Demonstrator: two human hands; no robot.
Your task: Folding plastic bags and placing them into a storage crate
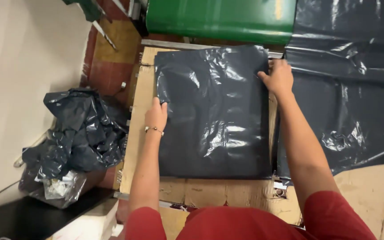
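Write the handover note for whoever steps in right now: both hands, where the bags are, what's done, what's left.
Left hand: flat on the left edge of the folded dark plastic bag, gripping nothing visible.
Right hand: on the bag's upper right corner, fingers at the edge.
The bag lies on the cardboard-covered worktop; more dark plastic sheeting is spread to the right.
A crumpled pile of dark bags sits on the floor to the left.
Done: this bag lies in a flat rectangle.
Left: wrinkles remain; the spread sheeting is not folded.

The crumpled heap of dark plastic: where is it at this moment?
In the head view, the crumpled heap of dark plastic lies on the floor at the left, beside the cardboard-topped table, beyond the left hand.
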